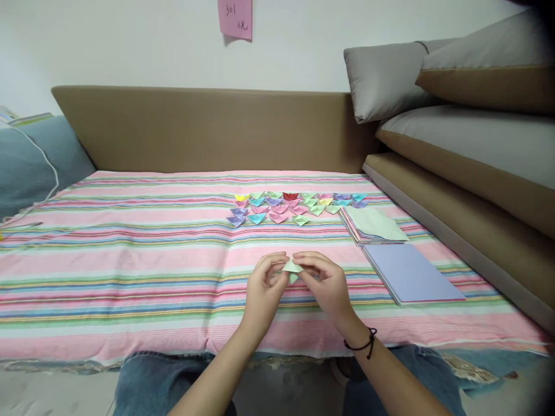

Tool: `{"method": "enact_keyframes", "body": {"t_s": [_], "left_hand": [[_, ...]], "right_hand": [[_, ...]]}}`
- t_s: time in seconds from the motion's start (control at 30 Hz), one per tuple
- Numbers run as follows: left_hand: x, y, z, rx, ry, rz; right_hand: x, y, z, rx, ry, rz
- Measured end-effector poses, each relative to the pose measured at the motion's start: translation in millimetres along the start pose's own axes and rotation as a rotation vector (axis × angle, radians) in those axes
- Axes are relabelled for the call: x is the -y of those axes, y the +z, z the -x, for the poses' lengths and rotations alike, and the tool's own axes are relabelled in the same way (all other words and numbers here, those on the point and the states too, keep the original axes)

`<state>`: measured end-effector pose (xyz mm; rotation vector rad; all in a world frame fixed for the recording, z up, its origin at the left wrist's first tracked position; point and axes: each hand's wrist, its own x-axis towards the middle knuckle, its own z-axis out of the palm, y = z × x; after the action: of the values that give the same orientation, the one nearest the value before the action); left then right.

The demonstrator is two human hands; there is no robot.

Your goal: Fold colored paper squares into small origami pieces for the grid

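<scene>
And here both hands meet above the striped cloth [165,260], left hand [265,283] and right hand [325,281] each pinching the pale green folded paper [292,267] between thumb and fingers, with rows of small origami boats [278,217] beyond and the lavender paper stack [411,273] off to the right

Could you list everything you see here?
Boats: over twenty, mixed colours, centre
Folded paper: one, green, held
Paper stacks: two, green-topped and lilac-topped, right
Cloth: one, pink-striped, beneath
Panel: one, brown, back
Cushions: several, grey-brown, right
Wall: one, white, back
Note: one, pink, wall
Cable: one, white, left
Cover: one, blue, left
Thin item: one, grey, left edge
Floor: one, grey, bottom
Wristband: one, black, right wrist
Jeans: one pair, blue, bottom
Hands: two (left, right), bare, centre
</scene>
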<state>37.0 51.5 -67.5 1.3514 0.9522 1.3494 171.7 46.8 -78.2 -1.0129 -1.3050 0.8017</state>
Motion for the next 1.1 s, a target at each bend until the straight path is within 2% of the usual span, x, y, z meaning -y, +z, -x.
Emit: {"method": "enact_keyframes", "body": {"t_s": [0.13, 0.27, 0.43, 0.53, 0.63, 0.87, 0.97, 1.1], "left_hand": [[0.1, -5.4, -3.1, -0.01, -0.143, 0.127], [-2.2, -7.4, -3.0, 0.004, -0.223, 0.198], [-3.0, -5.9, -3.3, 0.022, -0.186, 0.178], [-2.6, -5.5, -4.1, -0.009, -0.161, 0.209], [-2.8, -5.0, -4.6, -0.026, -0.156, 0.229], [-2.1, -3.8, -5.4, 0.024, -0.209, 0.184], [-0.8, -5.1, -5.4, 0.075, -0.251, 0.157], [0.6, -7.7, -5.4, 0.079, -0.235, 0.098]], "right_hand": [[9.9, -5.8, -3.0, 0.125, -0.022, 0.052], [13.2, -6.8, -4.3, 0.143, 0.001, 0.042], [4.5, -4.3, -4.3, 0.081, 0.062, -0.095], [0.5, -3.5, -4.1, 0.067, 0.192, -0.159], [-0.7, -3.4, -3.7, 0.106, 0.293, -0.211], [-1.7, -5.2, -4.5, 0.04, 0.283, -0.169], [-1.5, -5.2, -4.7, 0.041, 0.28, -0.159], [1.1, -4.0, -4.0, 0.058, 0.284, -0.156]]}}
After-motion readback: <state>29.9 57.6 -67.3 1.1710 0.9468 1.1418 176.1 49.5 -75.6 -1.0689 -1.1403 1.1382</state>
